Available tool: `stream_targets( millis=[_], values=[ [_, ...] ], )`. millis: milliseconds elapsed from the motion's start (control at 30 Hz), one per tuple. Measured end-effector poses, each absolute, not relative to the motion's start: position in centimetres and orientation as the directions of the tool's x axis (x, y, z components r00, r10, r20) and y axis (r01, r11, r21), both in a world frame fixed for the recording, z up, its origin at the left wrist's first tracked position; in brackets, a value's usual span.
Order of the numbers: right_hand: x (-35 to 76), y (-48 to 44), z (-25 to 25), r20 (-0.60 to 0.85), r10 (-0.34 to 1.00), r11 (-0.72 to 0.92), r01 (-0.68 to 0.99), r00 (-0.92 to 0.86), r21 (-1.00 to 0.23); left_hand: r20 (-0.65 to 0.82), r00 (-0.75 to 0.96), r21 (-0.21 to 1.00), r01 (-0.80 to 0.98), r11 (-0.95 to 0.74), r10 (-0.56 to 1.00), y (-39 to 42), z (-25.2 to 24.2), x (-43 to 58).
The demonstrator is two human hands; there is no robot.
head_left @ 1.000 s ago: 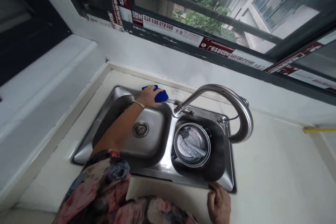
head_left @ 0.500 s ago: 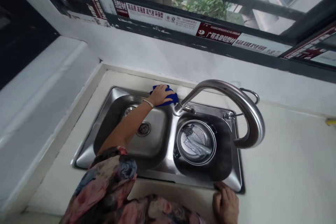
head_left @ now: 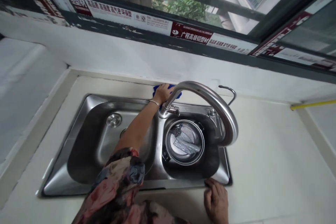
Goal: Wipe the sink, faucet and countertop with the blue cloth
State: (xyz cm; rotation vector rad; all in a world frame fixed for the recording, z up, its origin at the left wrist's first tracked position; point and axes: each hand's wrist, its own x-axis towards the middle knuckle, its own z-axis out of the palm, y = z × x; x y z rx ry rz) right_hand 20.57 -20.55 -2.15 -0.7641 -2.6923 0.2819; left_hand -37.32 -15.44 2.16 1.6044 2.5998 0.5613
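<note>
My left hand point(head_left: 163, 93) presses a blue cloth point(head_left: 179, 95) on the counter just behind the sink, its fingers reaching past the base of the steel faucet point(head_left: 203, 90). Part of the cloth is hidden under the hand and behind the faucet. At the front rim of the double-bowl steel sink point(head_left: 159, 154), my right hand point(head_left: 216, 199) rests with its fingers curled and close together; nothing shows in it. A round metal pot point(head_left: 203, 138) with a perforated bottom stands in the right bowl, and a silvery, crumpled piece of material point(head_left: 187, 145) lies inside it.
The faucet's spout arches over the right bowl. A thin bent metal rod point(head_left: 232, 92) rises behind the sink's right corner. Along the back stands a white wall point(head_left: 126, 63) below a dark window frame point(head_left: 147, 36). A yellow pipe point(head_left: 312, 105) lies at far right.
My left hand and the blue cloth have slid rightward along the back of the sink, to behind the faucet base. My right hand stays at the front rim. The view has shifted right.
</note>
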Motion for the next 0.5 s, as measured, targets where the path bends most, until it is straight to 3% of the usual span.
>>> stream_targets(
  millis=[267,500],
  values=[
    [20.5,-20.8,-1.9,0.288,0.561,0.819,0.471,-0.776,-0.326,0.12,-0.669,0.328,0.724,0.607,0.733,-21.3,3.2,-39.5],
    [20.2,-20.5,-2.5,0.311,0.536,0.84,0.459,-0.785,-0.291,0.104,-0.933,0.285,0.359,0.889,0.343,-34.4,5.0,-46.1]
  ],
)
